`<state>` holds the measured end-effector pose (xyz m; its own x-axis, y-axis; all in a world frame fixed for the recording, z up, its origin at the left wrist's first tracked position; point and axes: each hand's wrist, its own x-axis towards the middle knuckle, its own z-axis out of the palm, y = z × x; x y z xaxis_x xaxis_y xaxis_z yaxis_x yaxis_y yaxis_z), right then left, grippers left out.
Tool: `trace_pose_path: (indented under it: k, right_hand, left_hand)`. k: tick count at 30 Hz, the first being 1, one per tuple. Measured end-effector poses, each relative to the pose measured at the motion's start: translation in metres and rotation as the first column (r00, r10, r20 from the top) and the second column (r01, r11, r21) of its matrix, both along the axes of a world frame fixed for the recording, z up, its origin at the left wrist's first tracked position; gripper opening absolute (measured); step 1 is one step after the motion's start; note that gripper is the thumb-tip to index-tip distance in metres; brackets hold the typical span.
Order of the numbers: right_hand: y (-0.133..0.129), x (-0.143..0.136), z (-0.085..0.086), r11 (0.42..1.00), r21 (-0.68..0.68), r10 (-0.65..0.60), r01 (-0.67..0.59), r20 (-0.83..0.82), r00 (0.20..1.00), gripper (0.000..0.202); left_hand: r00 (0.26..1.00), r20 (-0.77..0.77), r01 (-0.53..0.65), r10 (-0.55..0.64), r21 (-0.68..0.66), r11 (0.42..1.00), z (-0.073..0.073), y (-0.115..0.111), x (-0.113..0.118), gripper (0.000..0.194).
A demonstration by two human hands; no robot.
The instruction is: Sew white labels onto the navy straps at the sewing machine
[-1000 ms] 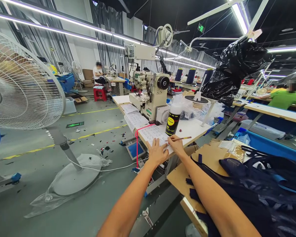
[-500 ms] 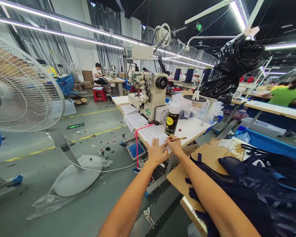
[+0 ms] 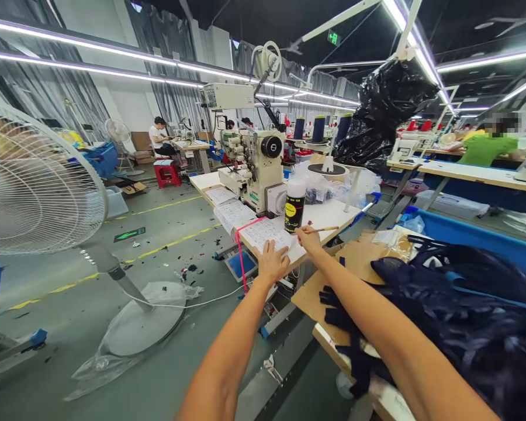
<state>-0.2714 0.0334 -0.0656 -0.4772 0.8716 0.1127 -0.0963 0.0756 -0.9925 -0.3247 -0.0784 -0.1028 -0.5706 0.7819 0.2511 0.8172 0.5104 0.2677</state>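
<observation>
My left hand (image 3: 272, 262) lies with its fingers stretched over the near edge of a written paper sheet (image 3: 263, 233) on the white sewing table (image 3: 333, 211). In my right hand (image 3: 309, 241), pinched between the fingers, is a slim brown pen (image 3: 326, 229); its shaft points to the right and the tip is hidden by the hand. Just behind that hand stands a black can with a yellow label and white cap (image 3: 294, 210). A pink tape (image 3: 241, 257) crosses the paper and hangs over the table's left edge.
Beyond the paper stands a sewing machine (image 3: 258, 169). A large fan (image 3: 39, 187) is at the left, its cord crossing the floor. Dark blue garments (image 3: 456, 304) lie on cardboard (image 3: 313, 292) at the right. A person in white (image 3: 158, 135) sits farther back.
The view has shifted, so the table and machine appear farther left. My right hand, with the pen, has moved slightly rightward from my left hand, which stays on the paper.
</observation>
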Motion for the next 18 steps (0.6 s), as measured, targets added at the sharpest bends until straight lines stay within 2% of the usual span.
trace_pose_path:
  k: [3, 5, 7, 9, 10, 11, 12, 13, 14, 15, 17, 18]
  right_hand:
    - [-0.014, 0.026, 0.029, 0.999, -0.018, 0.051, -0.051, 0.005, 0.999, 0.014]
    - [-0.029, 0.055, 0.046, 0.996, -0.03, 0.085, -0.085, 0.004, 0.996, 0.011]
    - [-0.048, 0.092, 0.06, 0.993, -0.042, 0.114, -0.114, -0.001, 0.993, 0.018]
    - [-0.066, 0.134, 0.067, 0.978, -0.057, 0.198, -0.198, -0.011, 0.98, 0.028]
    - [-0.075, 0.156, 0.068, 0.968, -0.041, 0.249, -0.249, -0.018, 0.968, 0.031]
    - [-0.082, 0.177, 0.069, 0.962, -0.014, 0.273, -0.273, -0.011, 0.962, 0.033]
    - [-0.09, 0.196, 0.068, 0.956, 0.022, 0.292, -0.292, 0.022, 0.956, 0.031]
    - [-0.096, 0.214, 0.066, 0.955, 0.056, 0.288, -0.293, 0.077, 0.955, 0.027]
    - [-0.103, 0.229, 0.064, 0.954, 0.071, 0.281, -0.293, 0.139, 0.95, 0.022]
    - [-0.109, 0.243, 0.062, 0.956, 0.084, 0.263, -0.283, 0.189, 0.946, 0.019]
    - [-0.124, 0.266, 0.058, 0.959, 0.101, 0.229, -0.266, 0.279, 0.933, 0.018]
    - [-0.132, 0.275, 0.056, 0.96, 0.113, 0.209, -0.255, 0.314, 0.926, 0.018]
  left_hand:
    - [0.999, -0.028, -0.02, 0.02, 0.012, 1.0, 0.007, 0.0, 0.003, 0.036]
    - [0.997, -0.076, -0.019, 0.024, 0.067, 0.998, 0.009, -0.005, 0.01, 0.036]
    - [0.995, -0.094, -0.015, 0.03, 0.161, 0.987, 0.004, -0.019, 0.024, 0.038]
    - [0.997, -0.001, -0.078, 0.082, 0.303, 0.95, -0.011, -0.04, 0.049, 0.04]
    - [0.983, 0.117, -0.177, 0.142, 0.393, 0.903, -0.023, -0.052, 0.065, 0.041]
    - [0.952, 0.267, -0.266, 0.153, 0.466, 0.844, -0.037, -0.064, 0.082, 0.042]
    - [0.892, 0.44, -0.347, 0.104, 0.518, 0.782, -0.052, -0.075, 0.101, 0.043]
    - [0.783, 0.622, -0.416, -0.008, 0.533, 0.737, -0.067, -0.085, 0.121, 0.044]
    - [0.609, 0.782, -0.493, -0.134, 0.506, 0.708, -0.081, -0.092, 0.141, 0.048]
    - [0.391, 0.887, -0.548, -0.246, 0.439, 0.712, -0.091, -0.096, 0.159, 0.053]
    - [-0.025, 0.933, -0.578, -0.359, 0.28, 0.767, -0.101, -0.1, 0.19, 0.061]
    - [-0.18, 0.897, -0.558, -0.403, 0.244, 0.793, -0.101, -0.099, 0.202, 0.061]
